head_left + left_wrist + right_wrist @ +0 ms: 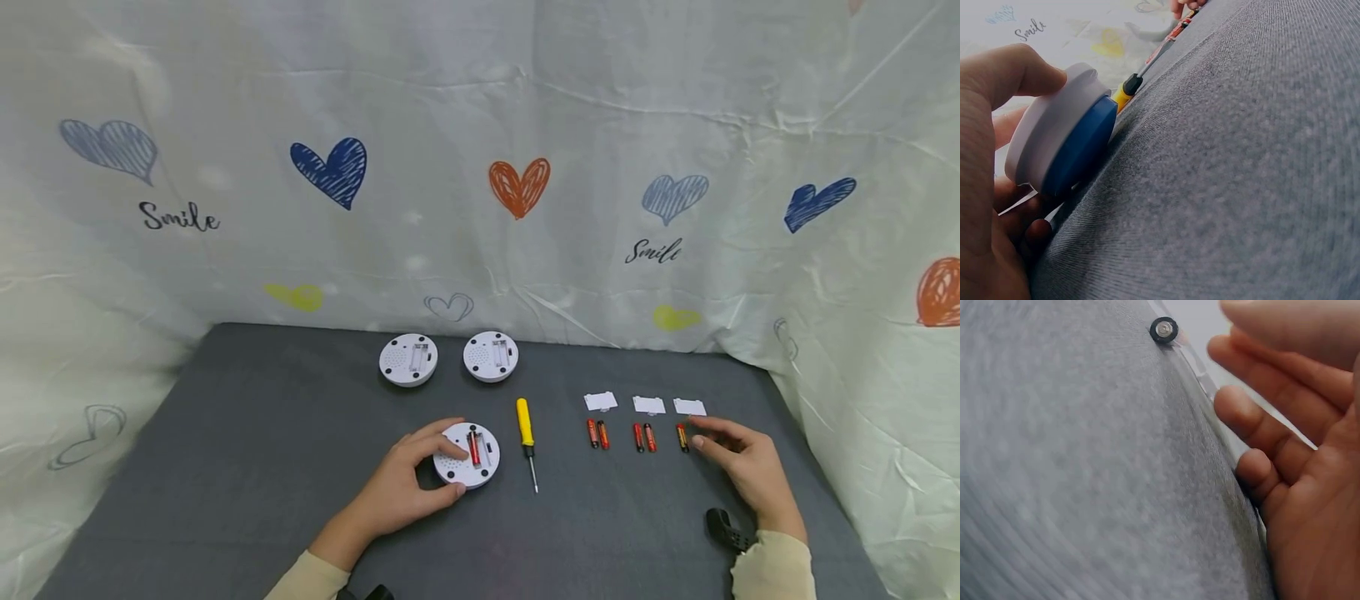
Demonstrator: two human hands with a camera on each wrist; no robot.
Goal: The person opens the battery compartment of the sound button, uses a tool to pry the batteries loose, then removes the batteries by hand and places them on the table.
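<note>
My left hand (408, 479) grips a round white device (455, 437) by its rim, thumb at the near edge and fingers over the left side. Its open battery compartment faces up, with one red battery (474, 448) in it. The left wrist view shows a blue lower part (1082, 150) against the cloth. My right hand (750, 467) hovers at the right beside a single battery (682, 437), thumb and fingers apart and nothing between them. In the right wrist view that battery's end (1164, 329) shows, apart from the fingertips.
Two similar round devices, one on the left (408, 360) and one on the right (491, 357), lie at the back. A yellow-handled screwdriver (525, 423) lies right of the held device. Three white covers (648, 405) lie behind two pairs of batteries (597, 434) and the single one.
</note>
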